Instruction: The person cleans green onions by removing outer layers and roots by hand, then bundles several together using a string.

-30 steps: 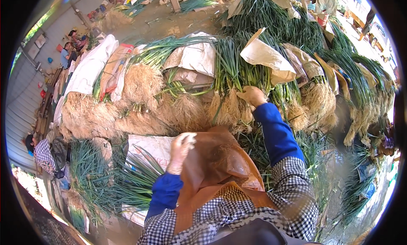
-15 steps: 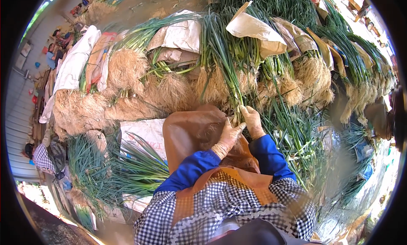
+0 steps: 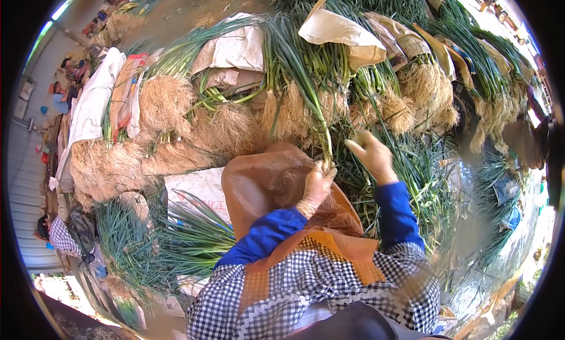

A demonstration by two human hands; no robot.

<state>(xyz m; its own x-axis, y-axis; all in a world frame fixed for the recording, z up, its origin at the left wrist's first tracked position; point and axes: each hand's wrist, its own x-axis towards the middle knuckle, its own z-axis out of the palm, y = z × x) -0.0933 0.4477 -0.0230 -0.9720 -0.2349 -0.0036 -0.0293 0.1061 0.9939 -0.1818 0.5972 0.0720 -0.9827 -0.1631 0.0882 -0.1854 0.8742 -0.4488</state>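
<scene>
Green onion stalk (image 3: 306, 93), long and leafy, held at its pale root end by the left hand (image 3: 316, 184), fingers clamped round it just above a brown plastic apron (image 3: 276, 181) spread over the lap. Stalk runs up and away across heaped onion bundles (image 3: 223, 122) with tangled roots. Right hand (image 3: 371, 154) hovers just beside, fingers loosely apart, holding nothing, over loose green leaves (image 3: 412, 181). White sacks (image 3: 235, 48) lie atop the pile.

One head-worn fisheye is looking steeply down, close over the left hand (image 3: 316, 190) and right hand (image 3: 372, 156); beyond the fingertips, piled green onions (image 3: 306, 75) are bending toward the rim.
</scene>
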